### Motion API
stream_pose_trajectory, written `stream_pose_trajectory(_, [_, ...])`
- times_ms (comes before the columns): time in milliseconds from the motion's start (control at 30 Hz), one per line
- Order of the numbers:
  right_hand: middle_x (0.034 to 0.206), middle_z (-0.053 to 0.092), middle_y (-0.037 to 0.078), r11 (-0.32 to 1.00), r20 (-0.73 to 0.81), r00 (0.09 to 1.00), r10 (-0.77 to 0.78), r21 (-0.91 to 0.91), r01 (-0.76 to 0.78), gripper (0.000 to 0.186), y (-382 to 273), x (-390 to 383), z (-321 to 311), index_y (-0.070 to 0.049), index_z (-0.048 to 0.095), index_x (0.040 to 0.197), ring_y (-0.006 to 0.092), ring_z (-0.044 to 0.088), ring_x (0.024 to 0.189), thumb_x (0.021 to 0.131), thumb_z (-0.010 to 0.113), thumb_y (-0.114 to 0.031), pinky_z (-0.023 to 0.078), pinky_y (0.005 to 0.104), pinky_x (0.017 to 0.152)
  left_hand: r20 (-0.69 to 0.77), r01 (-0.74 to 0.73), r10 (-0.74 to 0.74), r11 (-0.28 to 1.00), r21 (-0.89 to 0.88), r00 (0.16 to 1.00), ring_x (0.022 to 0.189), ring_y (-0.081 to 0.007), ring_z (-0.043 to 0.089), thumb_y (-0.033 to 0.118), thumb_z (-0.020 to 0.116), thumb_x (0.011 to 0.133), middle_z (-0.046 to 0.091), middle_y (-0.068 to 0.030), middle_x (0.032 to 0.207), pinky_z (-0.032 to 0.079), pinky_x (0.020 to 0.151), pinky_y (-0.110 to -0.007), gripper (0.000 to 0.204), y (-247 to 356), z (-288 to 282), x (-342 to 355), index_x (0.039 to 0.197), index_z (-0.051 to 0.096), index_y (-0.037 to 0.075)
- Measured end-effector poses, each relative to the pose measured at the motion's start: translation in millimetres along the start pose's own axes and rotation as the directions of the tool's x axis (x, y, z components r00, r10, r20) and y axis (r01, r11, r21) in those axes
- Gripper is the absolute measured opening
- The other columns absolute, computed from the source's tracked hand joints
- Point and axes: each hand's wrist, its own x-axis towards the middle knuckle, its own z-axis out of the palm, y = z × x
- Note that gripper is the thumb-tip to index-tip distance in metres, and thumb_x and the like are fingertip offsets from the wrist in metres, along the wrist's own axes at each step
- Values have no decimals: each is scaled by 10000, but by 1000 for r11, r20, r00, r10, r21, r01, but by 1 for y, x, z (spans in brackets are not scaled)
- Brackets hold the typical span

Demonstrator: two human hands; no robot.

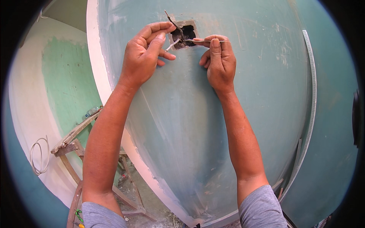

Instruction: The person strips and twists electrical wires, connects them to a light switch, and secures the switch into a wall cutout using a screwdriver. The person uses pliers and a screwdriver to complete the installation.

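Note:
A square wall box (196,29) sits in the blue-green wall, its inside dark, with several wires coming out. My right hand (219,62) pinches a thin grey wire (224,41) between thumb and forefinger, stretching it to the right of the opening. At the box's left side is my left hand (143,55), its fingers apart. Its upper fingertips lie against or very close to a black wire (174,23), which slants up and left to a bare end. Below them a short white wire (173,45) angles down-left near the thumb and lower fingers.
A pale wall edge (99,64) borders the panel on the left. Beyond it stand a wooden trestle (72,133), a plastic bottle (92,111) and a coil of pale cable (40,155). Along the right runs a white perforated strip (312,95). Debris litters the floor (131,182).

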Motion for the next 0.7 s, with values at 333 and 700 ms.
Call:
stream_pose_trajectory(333, [981, 796, 64, 1000, 7, 1000, 17, 19, -17, 248, -2, 0, -2, -56, 586, 1062, 74, 575, 558, 1137, 473, -264, 443, 247, 528, -217, 226, -213, 973, 35, 953, 715, -100, 737, 374, 764, 978, 793, -59, 1102, 536, 553, -207, 408, 17, 15, 18, 1212, 674, 51])
stream_pose_trajectory(700, [987, 798, 66, 1000, 19, 1000, -19, -14, 19, 241, -2, 0, -6, -44, 590, 1065, 79, 575, 551, 1133, 488, -252, 464, 255, 531, -304, 184, -168, 982, 26, 938, 722, -105, 740, 332, 725, 1008, 796, -57, 1084, 551, 551, -231, 360, 15, 22, 25, 1221, 689, 44])
